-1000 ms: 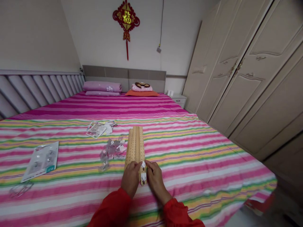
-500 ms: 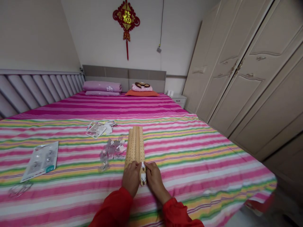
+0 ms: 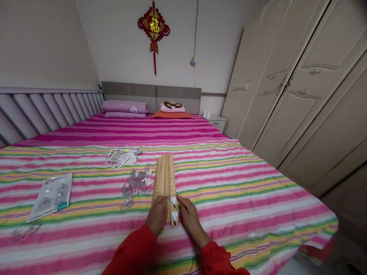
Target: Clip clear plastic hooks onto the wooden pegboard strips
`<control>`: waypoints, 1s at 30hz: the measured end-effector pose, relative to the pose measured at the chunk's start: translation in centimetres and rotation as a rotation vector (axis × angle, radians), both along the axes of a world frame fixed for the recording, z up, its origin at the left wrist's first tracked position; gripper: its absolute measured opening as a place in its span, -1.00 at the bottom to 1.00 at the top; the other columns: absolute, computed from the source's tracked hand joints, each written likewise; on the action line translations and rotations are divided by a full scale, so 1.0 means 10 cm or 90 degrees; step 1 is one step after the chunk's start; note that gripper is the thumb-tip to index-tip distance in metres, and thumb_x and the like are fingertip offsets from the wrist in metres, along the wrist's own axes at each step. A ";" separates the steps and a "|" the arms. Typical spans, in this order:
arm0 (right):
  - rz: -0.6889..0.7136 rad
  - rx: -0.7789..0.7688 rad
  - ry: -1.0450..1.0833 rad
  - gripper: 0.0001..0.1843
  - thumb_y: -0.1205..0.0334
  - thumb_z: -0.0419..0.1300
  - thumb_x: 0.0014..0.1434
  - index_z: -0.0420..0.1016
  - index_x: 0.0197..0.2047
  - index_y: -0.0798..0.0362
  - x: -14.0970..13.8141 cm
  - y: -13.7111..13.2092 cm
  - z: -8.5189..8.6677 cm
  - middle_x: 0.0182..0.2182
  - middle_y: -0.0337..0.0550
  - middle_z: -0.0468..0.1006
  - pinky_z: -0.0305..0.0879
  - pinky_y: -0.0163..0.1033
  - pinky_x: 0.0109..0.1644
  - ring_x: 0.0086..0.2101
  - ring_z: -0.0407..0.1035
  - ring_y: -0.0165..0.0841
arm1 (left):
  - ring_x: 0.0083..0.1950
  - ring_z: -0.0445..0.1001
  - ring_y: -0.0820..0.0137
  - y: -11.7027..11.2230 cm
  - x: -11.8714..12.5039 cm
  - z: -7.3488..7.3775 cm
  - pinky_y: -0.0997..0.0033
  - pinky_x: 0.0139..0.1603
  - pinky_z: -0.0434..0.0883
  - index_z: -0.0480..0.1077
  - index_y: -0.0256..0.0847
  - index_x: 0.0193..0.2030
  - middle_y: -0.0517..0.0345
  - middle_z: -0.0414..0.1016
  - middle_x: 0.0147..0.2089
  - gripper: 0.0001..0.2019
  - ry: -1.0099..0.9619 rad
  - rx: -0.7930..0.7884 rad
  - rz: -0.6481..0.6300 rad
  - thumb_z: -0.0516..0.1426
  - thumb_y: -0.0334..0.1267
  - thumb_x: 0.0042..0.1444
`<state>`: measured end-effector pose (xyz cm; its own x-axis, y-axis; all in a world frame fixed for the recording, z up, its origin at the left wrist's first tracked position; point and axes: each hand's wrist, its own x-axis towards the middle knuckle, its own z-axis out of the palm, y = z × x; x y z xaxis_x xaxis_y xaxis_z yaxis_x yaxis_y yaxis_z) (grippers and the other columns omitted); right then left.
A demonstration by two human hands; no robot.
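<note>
Head view: my hands over striped bedsheet
Left hand: curled on perforated wooden strip, grip unclear
Right hand: fingers extended, just beside white hook, not pinching
Strip: flat on bedsheet, between hands

Far wall, above the headboard: red diamond-shaped Chinese knot hanging bears one gold character, 福, at its centre. Left side of the bed: clear-and-white rectangular blister card carries a small teal label; its print is too small and blurred to read. No other legible text.
</note>
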<state>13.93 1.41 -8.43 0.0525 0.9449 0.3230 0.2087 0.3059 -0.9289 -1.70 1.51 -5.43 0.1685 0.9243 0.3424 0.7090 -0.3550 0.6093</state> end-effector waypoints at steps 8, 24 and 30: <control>-0.037 -0.124 0.191 -0.79 0.17 0.18 -0.08 0.62 -0.41 0.05 0.01 0.16 0.00 -0.43 -0.10 0.62 0.33 -0.15 -0.19 -0.35 0.44 -0.20 | -0.36 0.46 0.37 0.50 -0.78 0.22 0.38 -0.24 0.42 0.47 -0.21 -0.38 0.16 0.53 -0.42 -0.86 -0.230 -0.049 0.233 0.13 -0.28 -0.10; -0.025 -0.122 0.162 -0.80 0.18 0.17 -0.08 0.58 -0.44 0.08 -0.01 0.18 0.22 -0.51 -0.15 0.56 0.29 -0.23 -0.34 -0.44 0.39 -0.27 | 0.05 0.28 0.10 0.92 -0.72 0.42 0.11 0.00 0.22 0.54 -0.22 -0.25 -0.11 0.39 -0.05 -0.76 0.315 -0.017 0.245 0.04 -0.30 0.10; -0.012 -0.120 0.161 -0.79 0.18 0.16 -0.07 0.57 -0.44 0.08 -0.03 0.18 0.26 -0.53 -0.15 0.55 0.27 -0.24 -0.37 -0.46 0.37 -0.29 | 0.04 0.28 0.09 0.99 -0.68 0.43 0.04 0.02 0.16 0.54 -0.27 -0.28 -0.17 0.40 -0.03 -0.71 0.390 -0.006 0.235 -0.03 -0.35 0.13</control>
